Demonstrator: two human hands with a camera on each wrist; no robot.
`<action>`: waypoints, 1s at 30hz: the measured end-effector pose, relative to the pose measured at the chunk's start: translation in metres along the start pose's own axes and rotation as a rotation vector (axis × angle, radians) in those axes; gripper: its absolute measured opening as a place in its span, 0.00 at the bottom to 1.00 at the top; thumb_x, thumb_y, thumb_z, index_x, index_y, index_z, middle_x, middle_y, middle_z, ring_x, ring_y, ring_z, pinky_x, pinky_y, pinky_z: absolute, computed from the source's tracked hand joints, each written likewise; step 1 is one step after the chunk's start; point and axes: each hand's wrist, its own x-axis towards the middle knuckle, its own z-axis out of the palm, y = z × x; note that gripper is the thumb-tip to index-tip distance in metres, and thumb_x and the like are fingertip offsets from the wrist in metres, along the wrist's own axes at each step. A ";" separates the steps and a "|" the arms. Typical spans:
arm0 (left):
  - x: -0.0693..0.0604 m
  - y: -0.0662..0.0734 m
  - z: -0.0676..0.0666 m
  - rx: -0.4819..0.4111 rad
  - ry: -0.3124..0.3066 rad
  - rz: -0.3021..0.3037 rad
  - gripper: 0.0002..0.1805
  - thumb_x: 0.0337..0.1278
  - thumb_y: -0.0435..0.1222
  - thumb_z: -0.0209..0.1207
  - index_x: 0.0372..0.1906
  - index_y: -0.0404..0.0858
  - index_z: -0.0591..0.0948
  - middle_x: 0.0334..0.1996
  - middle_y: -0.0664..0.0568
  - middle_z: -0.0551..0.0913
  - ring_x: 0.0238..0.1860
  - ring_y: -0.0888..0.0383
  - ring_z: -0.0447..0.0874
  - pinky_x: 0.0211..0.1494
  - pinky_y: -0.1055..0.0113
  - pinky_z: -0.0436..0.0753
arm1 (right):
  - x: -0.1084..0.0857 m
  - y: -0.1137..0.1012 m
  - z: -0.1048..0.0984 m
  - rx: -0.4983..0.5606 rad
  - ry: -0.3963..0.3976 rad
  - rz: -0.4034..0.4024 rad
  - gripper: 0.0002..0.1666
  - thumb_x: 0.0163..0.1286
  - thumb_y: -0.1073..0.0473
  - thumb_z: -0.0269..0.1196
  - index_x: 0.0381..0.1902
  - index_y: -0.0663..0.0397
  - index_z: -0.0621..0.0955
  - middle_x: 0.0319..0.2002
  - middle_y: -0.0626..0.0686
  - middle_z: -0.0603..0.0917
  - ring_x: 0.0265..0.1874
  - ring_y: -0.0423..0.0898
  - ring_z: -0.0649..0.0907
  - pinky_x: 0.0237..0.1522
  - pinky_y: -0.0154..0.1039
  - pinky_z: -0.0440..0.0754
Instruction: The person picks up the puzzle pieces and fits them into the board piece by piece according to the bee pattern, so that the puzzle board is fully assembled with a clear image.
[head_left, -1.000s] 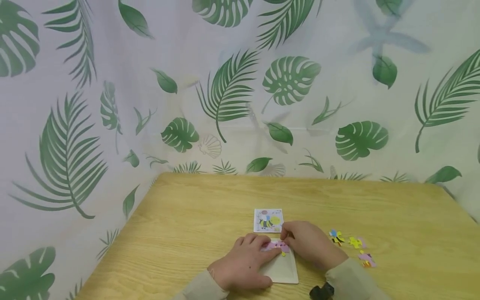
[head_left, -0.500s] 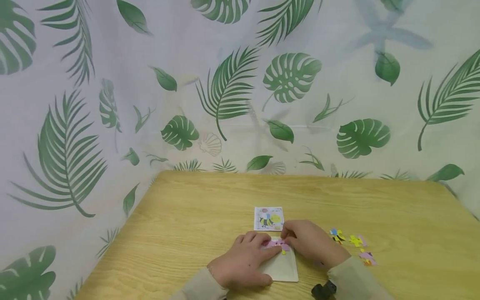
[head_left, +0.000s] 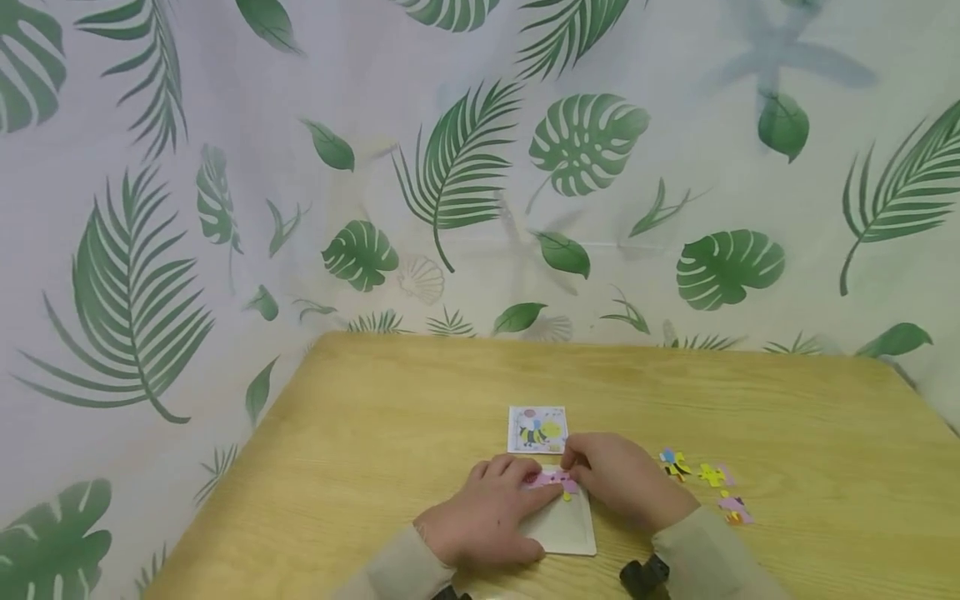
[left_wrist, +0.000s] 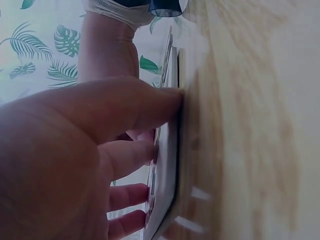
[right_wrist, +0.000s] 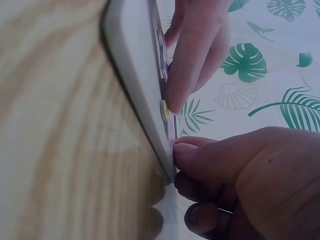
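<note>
A white square puzzle tray (head_left: 566,533) lies on the table, with pink puzzle pieces (head_left: 552,480) along its far edge. My left hand (head_left: 491,512) spreads over the tray's left side. Its fingertips rest on the pieces, and its thumb (left_wrist: 145,105) touches the tray's near edge. At the far right corner, my right hand (head_left: 626,475) pinches a pink puzzle piece (right_wrist: 171,132) between thumb and forefinger, its other fingers curled. A small yellow tab (right_wrist: 164,110) shows beside the left forefinger. The fingers partly hide the pieces.
Just behind the tray lies a square picture card (head_left: 537,430) with a bee on it. Loose puzzle pieces lie right of my right hand: a blue-and-yellow one (head_left: 675,465), a yellow one (head_left: 711,475) and a pink one (head_left: 735,507). A leaf-patterned curtain (head_left: 480,192) hangs behind the table.
The whole scene has shifted slightly upward in the head view. Both hands keep nearly the same place on the tray and the pieces.
</note>
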 end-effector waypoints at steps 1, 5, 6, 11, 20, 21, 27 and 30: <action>0.001 -0.002 -0.001 0.005 -0.003 0.000 0.42 0.57 0.54 0.63 0.78 0.56 0.65 0.71 0.53 0.64 0.71 0.51 0.57 0.70 0.47 0.63 | 0.002 0.000 0.000 -0.003 0.002 0.001 0.10 0.70 0.62 0.65 0.31 0.39 0.81 0.30 0.40 0.80 0.30 0.42 0.76 0.38 0.45 0.77; 0.001 -0.009 -0.001 -0.010 -0.026 0.007 0.44 0.57 0.55 0.65 0.78 0.51 0.65 0.73 0.55 0.65 0.73 0.53 0.57 0.73 0.49 0.62 | 0.005 0.001 0.003 -0.004 -0.003 0.016 0.10 0.70 0.61 0.65 0.31 0.39 0.81 0.30 0.40 0.81 0.29 0.42 0.76 0.38 0.44 0.77; 0.001 -0.011 0.000 -0.018 -0.034 0.015 0.44 0.57 0.56 0.66 0.77 0.50 0.66 0.74 0.55 0.64 0.73 0.53 0.57 0.73 0.50 0.61 | 0.005 0.002 0.004 0.001 -0.012 0.025 0.09 0.70 0.61 0.66 0.31 0.39 0.81 0.30 0.40 0.81 0.30 0.42 0.76 0.38 0.44 0.77; -0.007 -0.020 -0.003 -0.090 -0.057 0.038 0.46 0.54 0.53 0.69 0.77 0.46 0.67 0.75 0.57 0.63 0.75 0.55 0.57 0.74 0.57 0.62 | 0.001 0.004 0.007 0.021 -0.038 0.064 0.10 0.69 0.61 0.67 0.31 0.39 0.81 0.29 0.41 0.79 0.30 0.43 0.75 0.37 0.44 0.75; -0.020 -0.037 -0.018 -0.200 -0.116 -0.043 0.46 0.52 0.56 0.71 0.76 0.52 0.68 0.79 0.57 0.57 0.78 0.54 0.52 0.73 0.55 0.65 | 0.003 0.002 0.004 0.010 -0.034 0.059 0.09 0.69 0.61 0.67 0.32 0.39 0.81 0.27 0.41 0.78 0.28 0.42 0.75 0.35 0.43 0.75; -0.021 -0.037 -0.018 -0.209 -0.121 -0.045 0.46 0.52 0.57 0.71 0.77 0.52 0.68 0.79 0.57 0.56 0.78 0.54 0.51 0.74 0.55 0.65 | 0.003 0.002 0.004 0.008 -0.036 0.056 0.09 0.69 0.62 0.67 0.32 0.40 0.81 0.28 0.41 0.78 0.28 0.42 0.75 0.35 0.43 0.75; -0.021 -0.038 -0.015 -0.222 -0.115 -0.063 0.46 0.53 0.59 0.69 0.77 0.52 0.66 0.78 0.56 0.58 0.78 0.53 0.52 0.75 0.53 0.63 | 0.003 0.002 0.003 0.019 -0.047 0.062 0.07 0.70 0.61 0.67 0.33 0.41 0.82 0.29 0.41 0.79 0.29 0.43 0.76 0.36 0.44 0.76; -0.018 -0.038 -0.013 -0.202 -0.103 -0.067 0.46 0.54 0.58 0.69 0.77 0.52 0.67 0.78 0.55 0.58 0.78 0.53 0.53 0.75 0.54 0.62 | 0.004 0.003 0.002 0.030 -0.039 0.061 0.06 0.70 0.60 0.68 0.34 0.40 0.82 0.29 0.41 0.79 0.29 0.42 0.76 0.36 0.43 0.77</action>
